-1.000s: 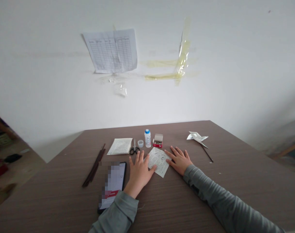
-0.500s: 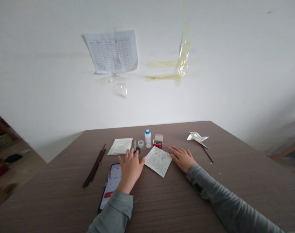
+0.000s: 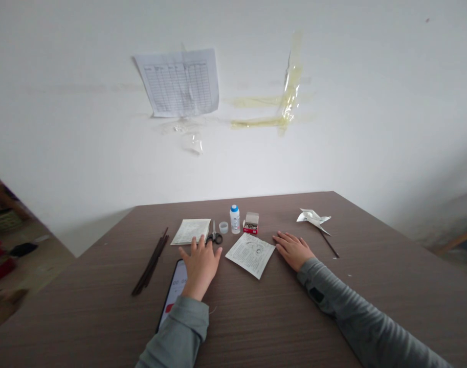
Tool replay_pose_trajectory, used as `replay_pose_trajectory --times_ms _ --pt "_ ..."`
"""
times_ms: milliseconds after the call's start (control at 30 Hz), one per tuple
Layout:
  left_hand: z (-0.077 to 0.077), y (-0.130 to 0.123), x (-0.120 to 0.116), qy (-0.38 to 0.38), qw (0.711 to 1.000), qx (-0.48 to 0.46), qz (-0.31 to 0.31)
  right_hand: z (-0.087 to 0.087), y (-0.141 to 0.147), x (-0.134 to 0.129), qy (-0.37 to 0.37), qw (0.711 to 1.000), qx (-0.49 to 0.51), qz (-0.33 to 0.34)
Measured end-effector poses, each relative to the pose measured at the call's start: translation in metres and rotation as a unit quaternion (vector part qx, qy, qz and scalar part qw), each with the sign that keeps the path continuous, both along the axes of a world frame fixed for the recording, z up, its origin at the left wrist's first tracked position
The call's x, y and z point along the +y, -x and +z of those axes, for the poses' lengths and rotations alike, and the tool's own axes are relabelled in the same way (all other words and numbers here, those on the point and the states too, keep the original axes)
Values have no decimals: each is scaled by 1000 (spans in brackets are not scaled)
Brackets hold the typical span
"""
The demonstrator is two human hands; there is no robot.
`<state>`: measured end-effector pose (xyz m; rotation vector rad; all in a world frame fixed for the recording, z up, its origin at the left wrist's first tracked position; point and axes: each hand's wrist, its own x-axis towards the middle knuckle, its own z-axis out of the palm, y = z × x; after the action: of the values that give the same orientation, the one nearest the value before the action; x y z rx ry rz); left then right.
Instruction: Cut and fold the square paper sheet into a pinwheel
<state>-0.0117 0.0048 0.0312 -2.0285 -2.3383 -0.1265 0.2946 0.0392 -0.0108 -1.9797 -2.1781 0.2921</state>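
The left hand [image 3: 200, 267] has slid left, away from the printed sheet, and now lies over the top of the phone [image 3: 174, 289]. Its fingers [image 3: 200, 243] are loosely spread and grasp nothing, their tips just beside the black plastic loops of the scissors [image 3: 214, 237]. The scissors lie flat on the wood-grain table [image 3: 256, 317] at the upper middle of the frame, steel blades shut and pointing away toward the wall, long axis nearly upright in the frame.

The right hand [image 3: 292, 250] lies flat and released, just beside the right corner of the sheet [image 3: 250, 255]. This thin, square paper sits tilted like a diamond; its small print is too small to read.

Beyond the scissors stand a small clear cup [image 3: 223, 227], a white bottle [image 3: 235, 220] with a blue cap, and an open red box [image 3: 250, 223] of small metal pins. A folded paper [image 3: 190, 231] lies to their left, dark sticks [image 3: 151, 261] at left, and a paper pinwheel [image 3: 313, 217] at right. The phone shows a partly hidden timer.
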Motion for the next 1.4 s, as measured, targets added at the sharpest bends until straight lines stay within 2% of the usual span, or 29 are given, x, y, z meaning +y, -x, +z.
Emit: replay_pose_trajectory --times_ms 300,533,700,967,1233,1400 --pt "-19 15 3 -51 998 16 -29 -1 -4 0 1 1000 -2 24" --pt "-17 15 4 -61 998 0 -33 8 -1 0 27 1000 -8 10" --pt "-17 14 3 -97 994 -31 -50 3 1 -1 24 1000 -8 3" --pt "-13 -8 -10 -84 986 -93 -107 -1 -2 2 22 1000 6 12" --pt "-21 -22 -12 -60 970 -157 -175 -10 2 1 -4 996 21 83" --pt "-26 -30 -13 -37 965 -175 -194 -17 1 4 -11 996 13 89"
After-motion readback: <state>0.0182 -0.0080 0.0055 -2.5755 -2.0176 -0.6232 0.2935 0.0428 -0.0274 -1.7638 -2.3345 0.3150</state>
